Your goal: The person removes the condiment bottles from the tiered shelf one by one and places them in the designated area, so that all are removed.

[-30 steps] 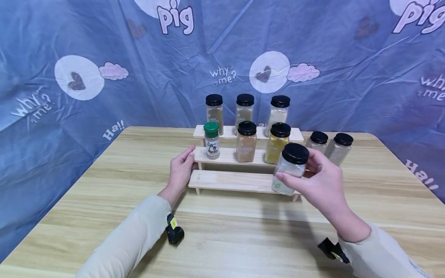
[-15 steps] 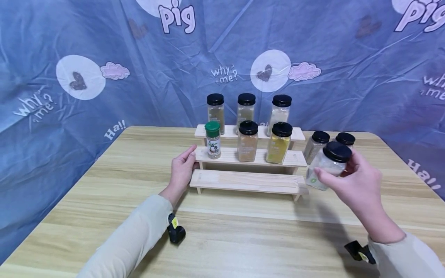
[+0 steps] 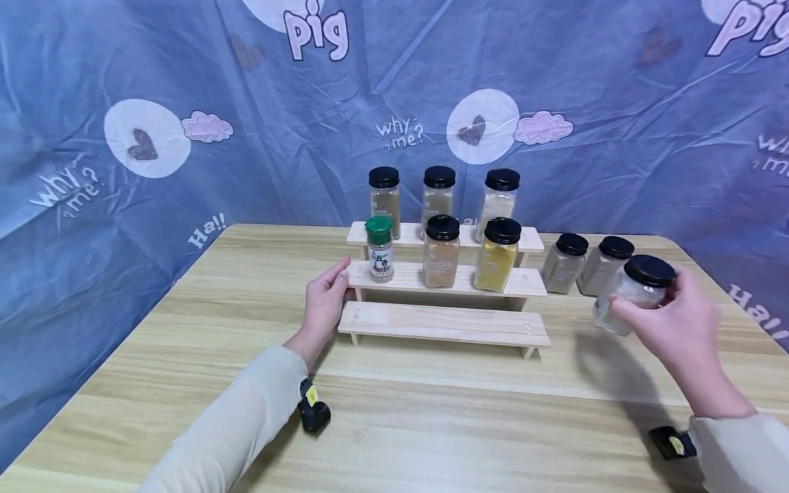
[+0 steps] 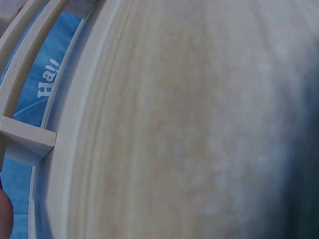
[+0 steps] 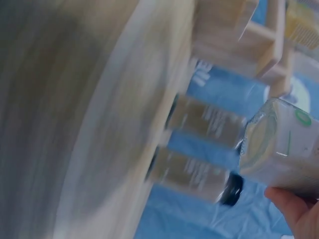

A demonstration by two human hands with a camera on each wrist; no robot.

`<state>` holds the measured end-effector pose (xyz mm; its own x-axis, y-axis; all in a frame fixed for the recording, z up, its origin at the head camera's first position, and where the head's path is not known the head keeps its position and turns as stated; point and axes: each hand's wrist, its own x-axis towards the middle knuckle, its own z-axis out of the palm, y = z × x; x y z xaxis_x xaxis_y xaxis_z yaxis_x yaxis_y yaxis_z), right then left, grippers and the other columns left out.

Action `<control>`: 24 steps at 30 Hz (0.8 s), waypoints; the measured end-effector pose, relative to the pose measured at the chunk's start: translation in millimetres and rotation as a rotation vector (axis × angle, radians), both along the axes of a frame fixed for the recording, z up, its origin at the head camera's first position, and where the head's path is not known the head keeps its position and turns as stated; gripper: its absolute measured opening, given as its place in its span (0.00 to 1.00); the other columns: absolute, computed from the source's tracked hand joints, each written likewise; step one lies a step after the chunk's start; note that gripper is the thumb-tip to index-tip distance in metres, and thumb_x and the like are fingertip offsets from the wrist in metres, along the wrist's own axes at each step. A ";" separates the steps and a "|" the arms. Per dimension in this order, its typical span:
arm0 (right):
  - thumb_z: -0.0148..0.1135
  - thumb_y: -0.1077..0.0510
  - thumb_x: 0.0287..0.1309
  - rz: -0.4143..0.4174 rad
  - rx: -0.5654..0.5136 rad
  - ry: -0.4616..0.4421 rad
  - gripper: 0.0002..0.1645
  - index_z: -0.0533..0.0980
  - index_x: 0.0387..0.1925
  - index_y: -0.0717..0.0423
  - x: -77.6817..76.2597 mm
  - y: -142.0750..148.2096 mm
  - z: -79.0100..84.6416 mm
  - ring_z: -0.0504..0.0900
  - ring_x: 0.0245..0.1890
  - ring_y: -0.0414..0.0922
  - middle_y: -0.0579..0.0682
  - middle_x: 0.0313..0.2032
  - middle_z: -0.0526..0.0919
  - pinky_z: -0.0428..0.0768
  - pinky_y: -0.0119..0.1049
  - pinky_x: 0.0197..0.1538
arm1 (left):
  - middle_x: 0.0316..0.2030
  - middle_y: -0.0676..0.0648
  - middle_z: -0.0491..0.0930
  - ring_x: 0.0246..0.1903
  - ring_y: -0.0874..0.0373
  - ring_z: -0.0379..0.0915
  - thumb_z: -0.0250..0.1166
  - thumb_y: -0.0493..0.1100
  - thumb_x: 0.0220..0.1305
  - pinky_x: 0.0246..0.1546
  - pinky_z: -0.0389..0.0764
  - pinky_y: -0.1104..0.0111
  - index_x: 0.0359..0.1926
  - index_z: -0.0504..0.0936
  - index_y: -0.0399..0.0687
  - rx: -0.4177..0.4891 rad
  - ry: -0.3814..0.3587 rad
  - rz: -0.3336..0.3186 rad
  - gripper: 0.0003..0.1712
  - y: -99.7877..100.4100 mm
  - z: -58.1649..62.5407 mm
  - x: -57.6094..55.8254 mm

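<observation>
My right hand (image 3: 678, 325) grips a clear spice jar (image 3: 630, 301) with a black lid, held tilted above the table at the right. In the right wrist view its square base (image 5: 259, 137) faces the camera, with a thumb or finger (image 5: 289, 204) against its side. My left hand (image 3: 324, 301) holds the left end of a three-step wooden rack (image 3: 444, 322) at its middle step. On that step stand a small green-capped shaker (image 3: 380, 260), a jar of tan powder (image 3: 441, 260) and a jar of yellow powder (image 3: 495, 263). The bottom step is bare.
Three black-lidded jars (image 3: 385, 205) stand on the top step. Right of the rack, two more spice jars (image 3: 563, 267) stand on the wooden table (image 3: 431, 424), just behind the held jar. A blue printed cloth (image 3: 308, 137) hangs behind the table.
My right hand has carried the jar rightward, from over the right end of the bottom step to beyond the rack. My left hand stays at the rack's left end.
</observation>
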<state>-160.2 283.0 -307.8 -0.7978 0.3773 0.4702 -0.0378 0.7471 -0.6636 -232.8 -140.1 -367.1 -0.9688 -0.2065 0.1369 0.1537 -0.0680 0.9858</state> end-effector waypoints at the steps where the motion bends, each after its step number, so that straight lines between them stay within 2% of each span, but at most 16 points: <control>1: 0.70 0.59 0.34 -0.012 -0.005 -0.017 0.25 0.69 0.38 0.52 -1.9 4.0 -0.8 0.63 0.22 0.23 0.26 0.21 0.66 0.63 0.20 0.24 | 0.62 0.44 0.68 0.52 0.48 0.73 0.50 0.36 0.68 0.43 0.80 0.74 0.60 0.71 0.38 -0.002 0.004 -0.001 0.20 0.0 -0.2 -0.1; 3: 0.69 0.59 0.36 -0.028 -0.019 -0.049 0.29 0.68 0.44 0.57 -6.0 11.8 -2.1 0.62 0.24 0.23 0.34 0.26 0.70 0.62 0.20 0.27 | 0.62 0.44 0.68 0.52 0.48 0.72 0.51 0.36 0.68 0.43 0.80 0.74 0.60 0.71 0.37 0.004 0.008 -0.003 0.20 -0.1 -0.5 -0.4; 6: 0.68 0.59 0.38 -0.050 -0.042 -0.087 0.37 0.65 0.54 0.63 -13.0 22.6 -3.7 0.60 0.29 0.23 0.44 0.37 0.71 0.60 0.19 0.32 | 0.62 0.44 0.68 0.52 0.49 0.72 0.50 0.36 0.68 0.44 0.80 0.74 0.60 0.71 0.37 0.004 0.010 -0.003 0.20 -0.4 -0.2 -0.6; 8: 0.67 0.59 0.39 -0.063 -0.040 -0.104 0.43 0.61 0.59 0.67 -18.3 29.8 -4.9 0.64 0.34 0.30 0.49 0.42 0.69 0.61 0.22 0.38 | 0.62 0.45 0.68 0.53 0.49 0.72 0.51 0.36 0.68 0.44 0.80 0.74 0.60 0.71 0.38 0.003 0.009 -0.001 0.20 -0.8 -0.2 -1.0; 10: 0.66 0.58 0.40 -0.061 -0.029 -0.115 0.44 0.60 0.59 0.68 -23.4 37.6 -6.4 0.67 0.40 0.42 0.53 0.44 0.68 0.62 0.31 0.46 | 0.62 0.45 0.68 0.53 0.50 0.72 0.51 0.37 0.68 0.44 0.80 0.74 0.60 0.71 0.38 -0.003 0.007 0.002 0.20 -1.3 -0.2 -1.0; 13: 0.66 0.57 0.41 -0.056 -0.004 -0.147 0.45 0.58 0.60 0.69 -31.0 48.5 -8.3 0.64 0.46 0.60 0.60 0.46 0.69 0.60 0.41 0.47 | 0.62 0.46 0.68 0.52 0.52 0.73 0.51 0.37 0.68 0.43 0.80 0.75 0.60 0.71 0.39 -0.007 0.003 0.006 0.20 -1.9 -1.1 -1.1; 17: 0.65 0.54 0.44 -0.037 0.000 -0.212 0.46 0.56 0.61 0.71 -39.9 59.5 -8.9 0.64 0.47 0.63 0.67 0.48 0.68 0.62 0.41 0.43 | 0.62 0.46 0.69 0.51 0.52 0.74 0.51 0.36 0.68 0.42 0.80 0.75 0.60 0.71 0.39 0.003 -0.001 0.009 0.20 -2.6 -2.5 -1.2; 19: 0.65 0.53 0.45 -0.019 -0.014 -0.243 0.48 0.54 0.62 0.72 -43.6 63.8 -9.0 0.60 0.51 0.67 0.71 0.51 0.65 0.62 0.50 0.48 | 0.62 0.46 0.69 0.51 0.52 0.74 0.51 0.37 0.68 0.43 0.80 0.75 0.60 0.71 0.39 0.011 -0.005 0.008 0.20 -2.7 -2.5 -1.2; 22: 0.63 0.52 0.48 0.010 -0.022 -0.286 0.49 0.51 0.63 0.73 -49.1 69.2 -10.0 0.58 0.52 0.68 0.73 0.54 0.62 0.63 0.54 0.51 | 0.62 0.45 0.68 0.52 0.51 0.73 0.50 0.37 0.69 0.44 0.80 0.75 0.60 0.71 0.39 0.010 -0.003 0.006 0.20 -2.5 -2.0 -1.2; 24: 0.62 0.51 0.49 0.028 -0.023 -0.307 0.49 0.49 0.63 0.73 -52.3 72.4 -11.6 0.61 0.49 0.65 0.73 0.55 0.62 0.67 0.46 0.47 | 0.62 0.45 0.68 0.51 0.51 0.73 0.51 0.37 0.68 0.43 0.80 0.75 0.60 0.71 0.39 0.013 -0.004 0.007 0.20 -1.9 -1.5 -1.5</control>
<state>-212.6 355.3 -319.4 -0.9113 0.3614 0.1972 0.1470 0.7331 -0.6641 -234.2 -142.0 -368.6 -0.9679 -0.2148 0.1306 0.1507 -0.0797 0.9854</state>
